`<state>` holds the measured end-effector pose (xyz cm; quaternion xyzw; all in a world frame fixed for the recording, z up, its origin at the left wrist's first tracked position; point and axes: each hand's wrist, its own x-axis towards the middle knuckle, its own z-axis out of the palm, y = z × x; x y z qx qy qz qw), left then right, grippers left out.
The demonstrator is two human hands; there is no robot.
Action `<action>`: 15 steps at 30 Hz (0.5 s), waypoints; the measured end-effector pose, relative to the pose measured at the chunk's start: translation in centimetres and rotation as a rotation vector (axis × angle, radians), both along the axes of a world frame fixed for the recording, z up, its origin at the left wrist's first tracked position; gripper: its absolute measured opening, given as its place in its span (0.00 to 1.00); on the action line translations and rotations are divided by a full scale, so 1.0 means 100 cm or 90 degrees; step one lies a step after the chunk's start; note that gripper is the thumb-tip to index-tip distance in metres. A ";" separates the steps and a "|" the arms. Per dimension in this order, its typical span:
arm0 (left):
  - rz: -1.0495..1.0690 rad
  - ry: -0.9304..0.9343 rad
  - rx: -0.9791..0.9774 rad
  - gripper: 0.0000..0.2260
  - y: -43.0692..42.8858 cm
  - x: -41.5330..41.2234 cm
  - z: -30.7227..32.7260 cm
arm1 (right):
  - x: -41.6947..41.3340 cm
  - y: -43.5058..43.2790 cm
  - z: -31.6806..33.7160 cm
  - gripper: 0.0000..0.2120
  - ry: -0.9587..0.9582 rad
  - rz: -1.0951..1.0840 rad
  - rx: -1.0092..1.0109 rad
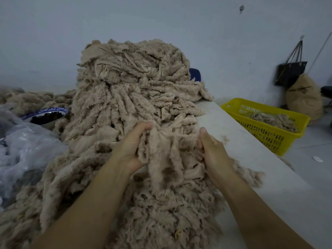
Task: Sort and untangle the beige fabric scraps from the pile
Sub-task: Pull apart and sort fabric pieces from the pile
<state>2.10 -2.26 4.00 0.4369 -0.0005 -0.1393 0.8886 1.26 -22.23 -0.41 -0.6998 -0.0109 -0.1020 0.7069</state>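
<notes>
A tall pile of beige fleecy fabric scraps [133, 83] rises in the middle of the white table [251, 159] and spills toward me. My left hand [131, 150] grips a bunch of beige scraps [167, 151] at the pile's near foot, thumb pressed on top. My right hand [213, 153] holds the same bunch from its right side, fingers curled into the cloth. The bunch hangs between both hands, strips still tangled together. More loose scraps [161, 212] lie under my forearms.
A yellow plastic basket [280, 141] with some beige scraps stands right of the table. A blue-rimmed bowl [45, 117] of dark items and clear plastic bags [23, 150] sit at the left. A black bag [291, 72] and a brown sack [303, 97] are by the wall.
</notes>
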 end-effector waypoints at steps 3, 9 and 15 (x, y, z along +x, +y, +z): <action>0.031 0.020 -0.014 0.10 0.001 0.003 0.001 | 0.003 -0.001 -0.002 0.26 0.023 -0.111 -0.050; 0.078 0.007 -0.066 0.09 0.016 0.008 0.003 | 0.005 -0.015 -0.006 0.15 -0.002 -0.195 -0.083; 0.041 0.018 -0.065 0.11 -0.004 0.002 0.002 | -0.009 0.012 -0.005 0.23 -0.099 0.057 -0.255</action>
